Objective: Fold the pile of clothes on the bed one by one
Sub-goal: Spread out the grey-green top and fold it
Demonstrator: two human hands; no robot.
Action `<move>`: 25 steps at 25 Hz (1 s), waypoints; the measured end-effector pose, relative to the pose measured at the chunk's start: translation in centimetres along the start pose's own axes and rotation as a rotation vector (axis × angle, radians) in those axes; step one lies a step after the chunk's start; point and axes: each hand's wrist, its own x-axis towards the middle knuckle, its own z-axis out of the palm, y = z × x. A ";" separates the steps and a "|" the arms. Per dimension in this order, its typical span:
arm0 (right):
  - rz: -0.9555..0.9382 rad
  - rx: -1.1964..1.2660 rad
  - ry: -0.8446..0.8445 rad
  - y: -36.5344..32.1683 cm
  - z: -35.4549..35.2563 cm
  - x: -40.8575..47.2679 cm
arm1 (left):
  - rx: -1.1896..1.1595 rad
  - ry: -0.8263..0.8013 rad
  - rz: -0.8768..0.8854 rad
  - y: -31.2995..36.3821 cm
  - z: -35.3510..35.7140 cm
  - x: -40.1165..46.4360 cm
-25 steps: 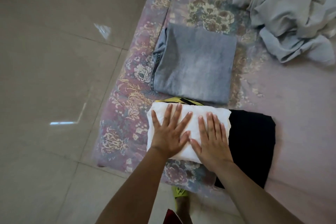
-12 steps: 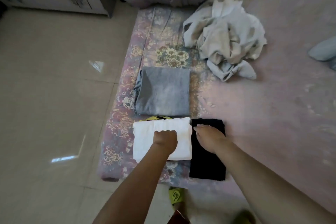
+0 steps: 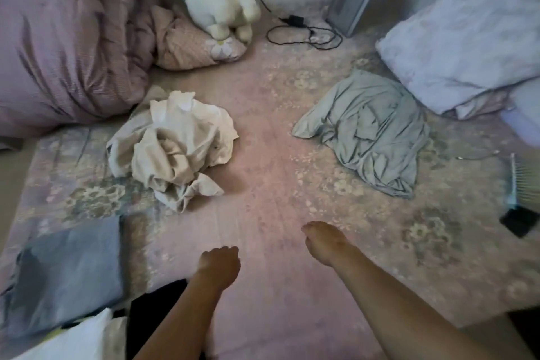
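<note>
My left hand and right hand hover loosely curled, holding nothing, above the bed, with 2 crumpled garments ahead: cream and grey-green.

Two bare forearms, no sleeves, left hand and right hand without rings.
</note>
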 end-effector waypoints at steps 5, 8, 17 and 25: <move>0.108 -0.035 -0.020 17.7 -2.5 2.8 | -0.022 0.120 0.052 12.7 -2.8 10.6; 0.086 -0.039 0.020 25.3 -1.5 7.4 | -0.045 0.266 0.081 17.4 -1.7 19.2; 0.291 -0.151 0.065 40.1 6.1 24.7 | -0.133 0.209 0.035 20.4 12.9 34.7; 0.246 -0.139 0.209 39.8 9.6 24.6 | -0.106 0.304 -0.053 20.4 13.0 35.0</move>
